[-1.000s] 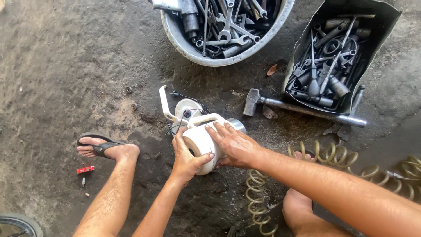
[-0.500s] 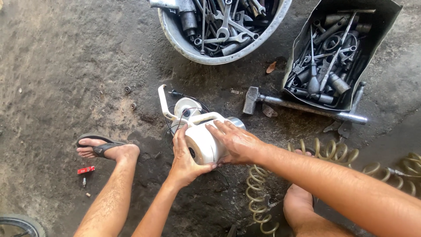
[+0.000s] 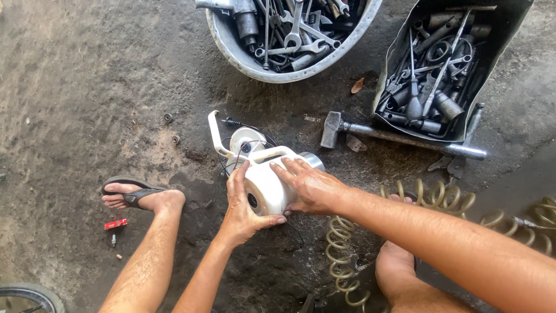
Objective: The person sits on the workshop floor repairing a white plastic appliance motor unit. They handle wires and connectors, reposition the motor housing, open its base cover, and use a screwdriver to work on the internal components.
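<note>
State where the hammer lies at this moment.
In the head view, the hammer lies on the ground right of centre, just below the black tool tray.
</note>
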